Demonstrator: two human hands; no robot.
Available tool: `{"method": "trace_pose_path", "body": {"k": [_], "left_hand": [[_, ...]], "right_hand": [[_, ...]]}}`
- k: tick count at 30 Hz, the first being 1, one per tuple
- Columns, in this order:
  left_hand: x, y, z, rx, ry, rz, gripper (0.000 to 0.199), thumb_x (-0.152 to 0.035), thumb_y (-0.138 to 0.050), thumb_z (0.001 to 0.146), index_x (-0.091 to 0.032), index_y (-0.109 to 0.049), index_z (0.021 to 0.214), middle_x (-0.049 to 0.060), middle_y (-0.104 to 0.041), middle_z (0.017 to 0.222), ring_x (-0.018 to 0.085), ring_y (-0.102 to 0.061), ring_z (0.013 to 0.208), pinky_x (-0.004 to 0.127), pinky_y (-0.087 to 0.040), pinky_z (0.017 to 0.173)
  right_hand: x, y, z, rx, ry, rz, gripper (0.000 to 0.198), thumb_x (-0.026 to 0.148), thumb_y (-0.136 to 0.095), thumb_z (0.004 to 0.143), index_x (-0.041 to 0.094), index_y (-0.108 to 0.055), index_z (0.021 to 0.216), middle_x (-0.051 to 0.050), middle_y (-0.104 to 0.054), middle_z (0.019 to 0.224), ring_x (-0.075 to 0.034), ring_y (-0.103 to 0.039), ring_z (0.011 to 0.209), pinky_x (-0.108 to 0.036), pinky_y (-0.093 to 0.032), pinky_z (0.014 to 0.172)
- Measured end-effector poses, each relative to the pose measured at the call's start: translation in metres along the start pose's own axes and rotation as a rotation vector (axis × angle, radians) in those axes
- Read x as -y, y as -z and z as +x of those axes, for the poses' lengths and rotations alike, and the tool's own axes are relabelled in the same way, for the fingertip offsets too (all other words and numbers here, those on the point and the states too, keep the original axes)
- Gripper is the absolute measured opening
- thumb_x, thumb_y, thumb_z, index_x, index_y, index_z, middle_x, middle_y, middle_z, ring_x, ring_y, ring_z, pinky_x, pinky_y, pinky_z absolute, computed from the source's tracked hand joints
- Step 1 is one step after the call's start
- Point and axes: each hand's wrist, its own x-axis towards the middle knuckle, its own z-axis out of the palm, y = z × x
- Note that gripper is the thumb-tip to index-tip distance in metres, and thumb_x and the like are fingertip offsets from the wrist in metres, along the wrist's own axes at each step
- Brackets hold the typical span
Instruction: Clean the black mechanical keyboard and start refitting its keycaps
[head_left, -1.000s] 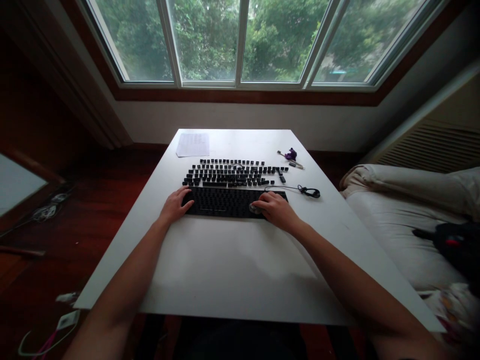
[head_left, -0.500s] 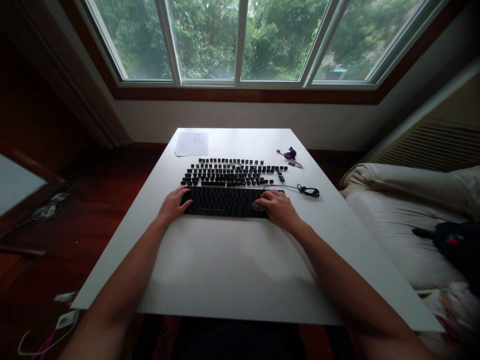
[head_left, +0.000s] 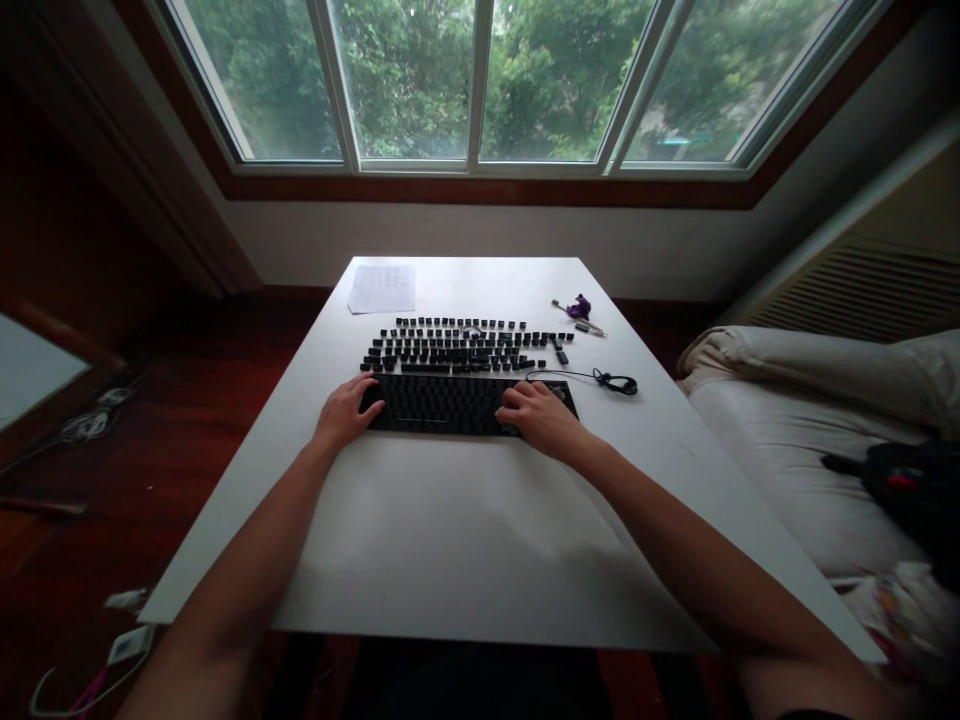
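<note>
Touching the left end of the keyboard, my left grip is spread wide. My right grip curls over its right part; a greyish piece shows beneath, mostly hidden, so I cannot tell whether I hold it. Between my grips the keyboard lies flat, long, black and rectangular.

Daylight from the window beyond the table whitens its far end, while soft shadows dull its near half. Left of the table the floor sinks into gloom; right of it, pale upholstery looks stretched and blurred. On the table, the keyboard merges into near-black.
</note>
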Motion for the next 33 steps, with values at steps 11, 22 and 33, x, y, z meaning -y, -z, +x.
{"method": "trace_pose_path", "body": {"k": [11, 22, 33], "left_hand": [[0.002, 0.000, 0.001, 0.002, 0.001, -0.010, 0.042, -0.046, -0.057, 0.092, -0.028, -0.058, 0.131, 0.005, -0.051, 0.150, 0.029, -0.050, 0.136, 0.050, -0.040, 0.116], [0.001, 0.001, 0.001, 0.009, 0.006, -0.003, 0.042, -0.044, -0.059, 0.091, -0.028, -0.058, 0.130, 0.005, -0.052, 0.150, 0.030, -0.051, 0.134, 0.050, -0.041, 0.115], [-0.001, 0.000, 0.002, -0.013, 0.014, -0.017, 0.042, -0.048, -0.059, 0.091, -0.027, -0.057, 0.127, 0.007, -0.051, 0.148, 0.030, -0.051, 0.134, 0.049, -0.040, 0.115]], "right_hand": [[-0.004, 0.005, 0.001, -0.022, -0.124, 0.028, 0.037, 0.004, -0.056, 0.087, 0.026, -0.074, 0.110, -0.009, -0.065, 0.109, -0.026, -0.053, 0.102, -0.036, -0.034, 0.087], [-0.021, 0.023, -0.005, 0.211, 0.031, 0.431, 0.052, -0.004, -0.051, 0.076, 0.029, -0.075, 0.109, -0.003, -0.069, 0.107, -0.018, -0.063, 0.097, -0.028, -0.046, 0.085], [-0.063, 0.010, -0.033, 0.070, -0.510, 0.175, 0.028, 0.032, -0.054, 0.090, 0.028, -0.071, 0.112, -0.006, -0.075, 0.105, -0.025, -0.068, 0.090, -0.032, -0.047, 0.072]]}}
